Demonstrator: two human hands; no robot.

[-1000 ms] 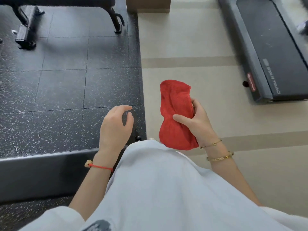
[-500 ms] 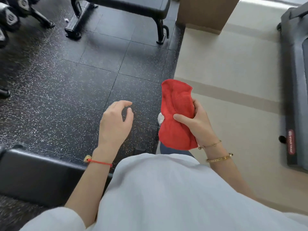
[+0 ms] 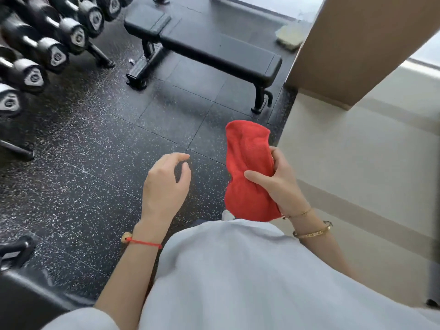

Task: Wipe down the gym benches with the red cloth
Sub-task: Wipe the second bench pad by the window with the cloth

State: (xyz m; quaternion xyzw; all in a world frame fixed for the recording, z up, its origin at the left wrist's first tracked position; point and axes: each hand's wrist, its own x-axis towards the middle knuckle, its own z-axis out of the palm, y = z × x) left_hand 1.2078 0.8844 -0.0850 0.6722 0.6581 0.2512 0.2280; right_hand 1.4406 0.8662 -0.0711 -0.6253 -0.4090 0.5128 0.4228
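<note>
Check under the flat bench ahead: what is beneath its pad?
Under the flat bench shows its black frame, the rear foot bar, the front leg and bare speckled rubber floor. The pad covers the frame's upper joints, so those cannot be seen.

place: gym | flooring: black speckled rubber floor tiles (image 3: 100,163) beside pale smooth floor (image 3: 357,163) | equipment: flat padded weight bench (image 3: 214,51) on black steel legs | weights: rows of dumbbells (image 3: 47,44) on a rack at left | structure: tan pillar (image 3: 352,44)
</note>
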